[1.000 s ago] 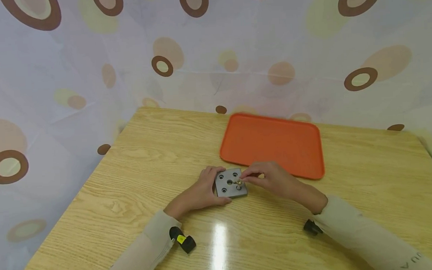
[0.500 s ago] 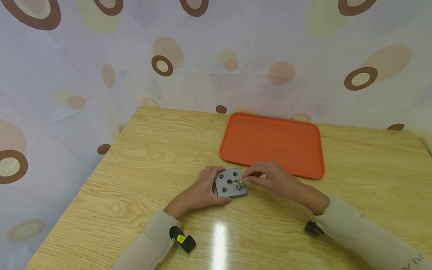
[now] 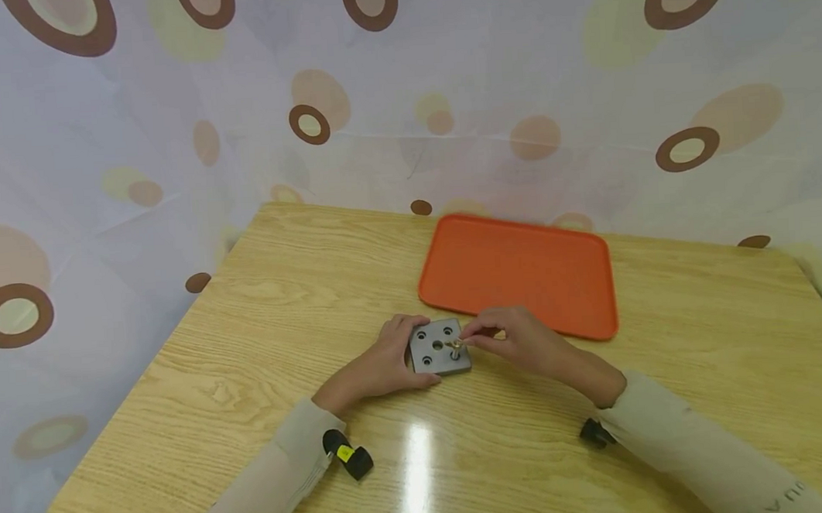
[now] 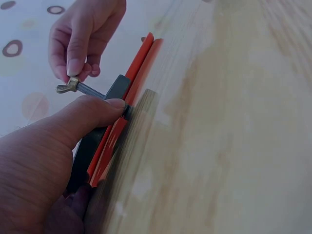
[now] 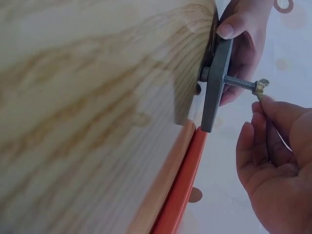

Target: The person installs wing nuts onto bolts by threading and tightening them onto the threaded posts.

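A square grey metal plate [image 3: 439,370] with several holes lies at the middle of the table in the head view. My left hand [image 3: 389,364] grips it along its left side, thumb at the near edge. From the plate's right part rises a threaded bolt [image 5: 237,83], with a brass wing nut [image 5: 262,87] near its top end. My right hand [image 3: 523,342] pinches a wing of that nut between thumb and index finger. Beneath the plate, a round bolt head [image 5: 204,74] shows in the right wrist view. The left wrist view shows the plate edge-on, partly behind my left thumb [image 4: 100,111].
An orange tray [image 3: 516,262] lies behind the plate, its near edge close to my right hand. The wooden table [image 3: 280,294] ends at a patterned cloth [image 3: 471,75] at the back and left. A black camera sits on each sleeve.
My right fingertips have shifted very slightly to the right, and the wing nut's top a little with them. My left hand and the plate stay in place.
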`<state>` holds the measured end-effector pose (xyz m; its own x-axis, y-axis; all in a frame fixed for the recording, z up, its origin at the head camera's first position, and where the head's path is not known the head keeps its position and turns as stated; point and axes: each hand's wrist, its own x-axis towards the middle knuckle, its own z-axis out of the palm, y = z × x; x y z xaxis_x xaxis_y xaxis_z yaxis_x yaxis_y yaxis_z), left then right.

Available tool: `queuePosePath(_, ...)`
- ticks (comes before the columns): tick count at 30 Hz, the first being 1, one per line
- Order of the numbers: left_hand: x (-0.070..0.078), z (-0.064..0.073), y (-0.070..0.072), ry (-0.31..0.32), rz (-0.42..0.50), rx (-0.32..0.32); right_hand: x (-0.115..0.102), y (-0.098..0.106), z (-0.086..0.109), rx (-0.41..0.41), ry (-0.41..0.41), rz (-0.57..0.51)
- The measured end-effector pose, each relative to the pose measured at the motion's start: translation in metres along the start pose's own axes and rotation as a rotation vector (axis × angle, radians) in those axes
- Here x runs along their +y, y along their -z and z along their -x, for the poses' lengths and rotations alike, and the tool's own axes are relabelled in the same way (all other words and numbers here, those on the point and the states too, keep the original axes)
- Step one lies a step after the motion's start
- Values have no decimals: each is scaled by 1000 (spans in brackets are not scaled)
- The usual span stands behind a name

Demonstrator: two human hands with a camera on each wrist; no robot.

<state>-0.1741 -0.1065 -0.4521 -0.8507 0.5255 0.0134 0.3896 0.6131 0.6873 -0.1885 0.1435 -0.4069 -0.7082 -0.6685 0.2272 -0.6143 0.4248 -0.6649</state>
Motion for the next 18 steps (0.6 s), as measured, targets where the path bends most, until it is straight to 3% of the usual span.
queuePosePath(18, -1, -1, -1, 1, -1, -3, 1, 3, 1, -58, -15, -32)
